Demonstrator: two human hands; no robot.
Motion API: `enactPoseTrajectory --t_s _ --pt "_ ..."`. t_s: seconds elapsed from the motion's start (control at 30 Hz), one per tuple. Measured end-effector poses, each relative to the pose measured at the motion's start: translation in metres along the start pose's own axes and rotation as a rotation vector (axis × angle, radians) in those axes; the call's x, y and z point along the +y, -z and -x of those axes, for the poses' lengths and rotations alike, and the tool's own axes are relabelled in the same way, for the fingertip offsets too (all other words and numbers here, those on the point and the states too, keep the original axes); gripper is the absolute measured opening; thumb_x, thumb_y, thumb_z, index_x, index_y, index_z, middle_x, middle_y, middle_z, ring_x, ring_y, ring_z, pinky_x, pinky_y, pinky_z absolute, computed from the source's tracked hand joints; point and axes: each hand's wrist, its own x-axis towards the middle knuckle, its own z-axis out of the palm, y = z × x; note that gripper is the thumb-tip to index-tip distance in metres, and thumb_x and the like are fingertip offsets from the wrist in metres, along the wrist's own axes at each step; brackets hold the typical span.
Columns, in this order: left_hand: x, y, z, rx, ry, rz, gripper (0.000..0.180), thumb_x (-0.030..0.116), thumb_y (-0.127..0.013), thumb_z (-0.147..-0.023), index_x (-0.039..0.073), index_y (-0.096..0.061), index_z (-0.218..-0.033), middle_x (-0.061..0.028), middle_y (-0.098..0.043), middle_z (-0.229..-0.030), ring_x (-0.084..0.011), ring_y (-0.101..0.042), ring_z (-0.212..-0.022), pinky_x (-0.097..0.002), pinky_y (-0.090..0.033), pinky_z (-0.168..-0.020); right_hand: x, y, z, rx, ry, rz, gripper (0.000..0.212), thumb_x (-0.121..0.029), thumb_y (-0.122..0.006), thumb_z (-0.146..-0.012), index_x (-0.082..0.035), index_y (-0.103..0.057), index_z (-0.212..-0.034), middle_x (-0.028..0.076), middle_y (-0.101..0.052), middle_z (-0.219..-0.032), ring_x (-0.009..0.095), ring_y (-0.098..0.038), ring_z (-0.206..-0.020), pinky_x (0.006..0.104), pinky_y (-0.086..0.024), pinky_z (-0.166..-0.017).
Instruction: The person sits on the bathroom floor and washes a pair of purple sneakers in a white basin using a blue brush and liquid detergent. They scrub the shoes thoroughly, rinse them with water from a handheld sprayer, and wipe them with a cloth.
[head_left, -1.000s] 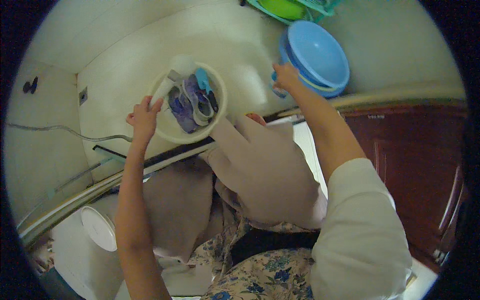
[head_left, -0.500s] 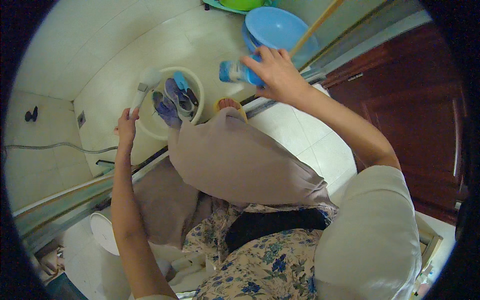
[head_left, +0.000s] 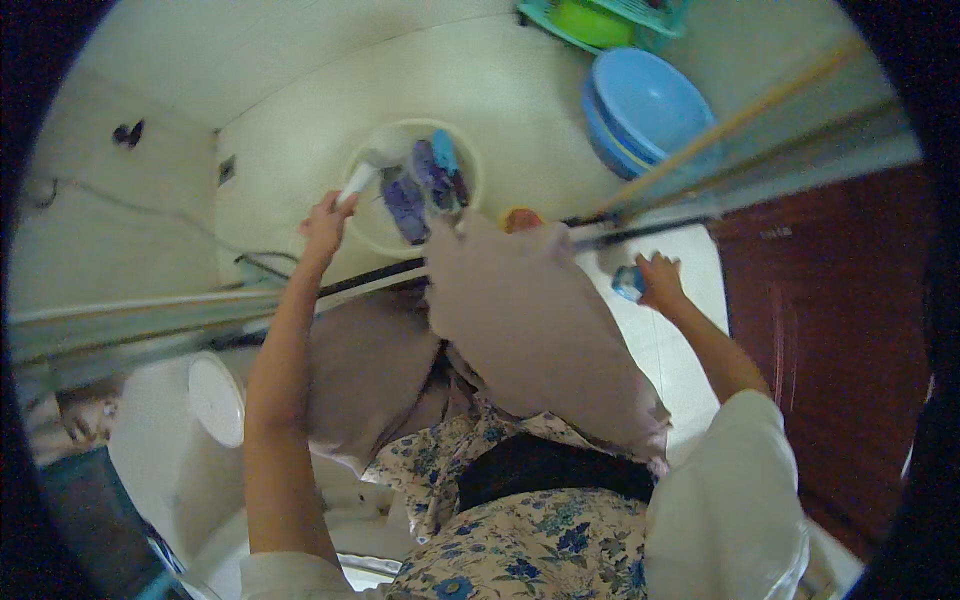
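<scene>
It was pretty dim, slightly greenish and grainy in the darks. The floor tiles (head_left: 703, 275) beside the right fingers (head_left: 657, 271) were the brightest bit. Shoes (head_left: 405, 208) just right of the left fingers (head_left: 329, 212) came out smeary, fisheye bowed the wall's (head_left: 290, 55) base beyond them, and the rim was black.

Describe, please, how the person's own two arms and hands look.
Short, plain off-white cloth sleeves leave both forearms bare. The left hand and right hand wear no gloves. No watch or bracelet shows; it is too blurred to tell about rings.

Shoes (head_left: 404, 208) in tub (head_left: 372, 228) (nested basins (head_left: 655, 95) farther right)
</scene>
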Motion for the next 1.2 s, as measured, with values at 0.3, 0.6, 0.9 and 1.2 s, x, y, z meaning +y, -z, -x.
enactPoseTrajectory --t_s 0.3,0.6,0.9,1.2 --pt "0.019 0.01 0.021 -0.174 0.027 -0.062 0.036 0.048 -0.052 -0.078 0.017 -0.06 -0.094 0.0022 -0.061 -0.075 -0.0137 -0.053 -0.078 -0.038 -0.019 -0.079 0.008 -0.057 -0.027 -0.029 -0.142 0.011 0.078 -0.023 -0.077 -0.055 -0.014 -0.037 -0.121 0.018 -0.047 -0.108 0.036 -0.051 -0.097 0.0501 -0.036 -0.083" --pt "0.042 0.025 0.014 -0.046 0.121 0.31 0.035 0.04 -0.054 -0.081 0.01 -0.057 -0.099 -0.0007 -0.059 -0.082 -0.0114 -0.05 -0.083 -0.0284 -0.033 -0.08 -0.072 0.151 -0.033 0.197 0.334 -0.634 0.018 -0.013 -0.053 -0.081 -0.001 -0.057 -0.094 0.017 -0.061 -0.073 0.03 -0.059 -0.068 0.0361 -0.046 -0.066" --pt "0.071 0.017 0.024 0.161 0.026 0.344 0.04 0.045 -0.053 -0.077 0.013 -0.057 -0.102 -0.0088 -0.062 -0.087 -0.026 -0.054 -0.088 -0.0399 -0.021 -0.082 -0.28 0.303 -0.176 -0.341 -0.051 -1.602 0.063 -0.042 -0.062 -0.077 -0.01 -0.033 -0.123 0.01 -0.054 -0.094 0.019 -0.056 -0.086 0.0278 -0.046 -0.072" --pt "0.052 -0.003 0.029 -0.036 0.055 0.158 0.04 0.045 -0.056 -0.076 0.019 -0.057 -0.106 -0.0056 -0.063 -0.093 -0.0234 -0.056 -0.093 -0.0466 -0.024 -0.085 -0.331 0.207 -0.203 -0.232 0.215 -2.29 0.044 -0.026 -0.064 -0.078 -0.007 -0.038 -0.108 0.011 -0.054 -0.093 0.026 -0.06 -0.074 0.0383 -0.053 -0.066"
